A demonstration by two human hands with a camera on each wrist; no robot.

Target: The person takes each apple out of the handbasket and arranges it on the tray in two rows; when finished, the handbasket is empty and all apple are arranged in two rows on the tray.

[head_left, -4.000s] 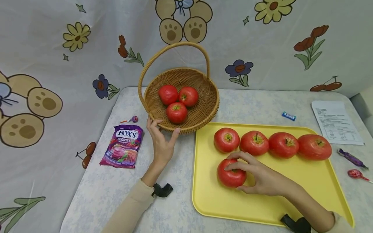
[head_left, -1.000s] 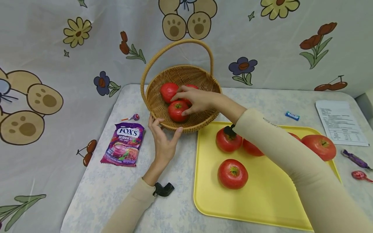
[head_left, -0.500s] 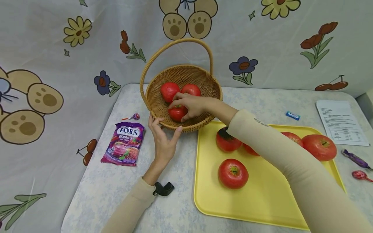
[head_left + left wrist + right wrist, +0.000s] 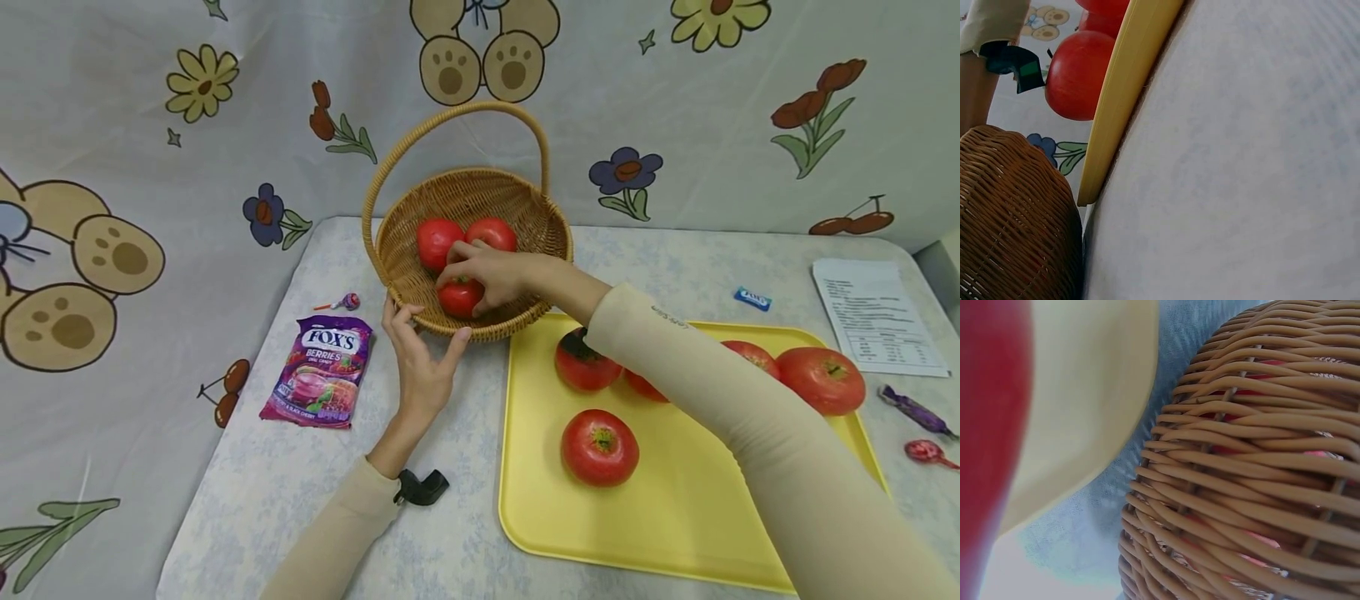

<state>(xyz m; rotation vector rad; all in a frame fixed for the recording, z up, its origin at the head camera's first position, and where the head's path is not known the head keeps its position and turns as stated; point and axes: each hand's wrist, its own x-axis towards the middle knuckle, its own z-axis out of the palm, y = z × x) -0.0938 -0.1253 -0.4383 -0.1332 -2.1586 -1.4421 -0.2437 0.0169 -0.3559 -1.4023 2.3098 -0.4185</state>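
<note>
A wicker basket (image 4: 551, 212) with a tall handle stands at the back of the table, tipped toward me, with three red apples inside. My left hand (image 4: 420, 375) holds its front left rim, fingertips at the edge and thumb along the outer side. Reaching into the basket, my right hand (image 4: 495, 271) grips the front apple (image 4: 456, 298) between thumb and fingers. Behind it lie a left apple (image 4: 437, 242) and a back apple (image 4: 495, 233), close to the knuckles. In the right wrist view the woven basket wall (image 4: 1260, 450) hides the hand.
A yellow tray (image 4: 555, 533) bears several apples, one of them a lone apple (image 4: 600, 447) in front; my right sleeve (image 4: 720, 400) crosses above. Left are a candy bag (image 4: 318, 371) and a lollipop (image 4: 347, 302). Right are a paper sheet (image 4: 877, 312), a small blue candy (image 4: 752, 298) and wrapped sweets (image 4: 918, 412).
My right hand has left the lone apple on the tray and moved into the basket, onto the front apple there. The left apple has shifted slightly right. My left hand stays at the rim.
</note>
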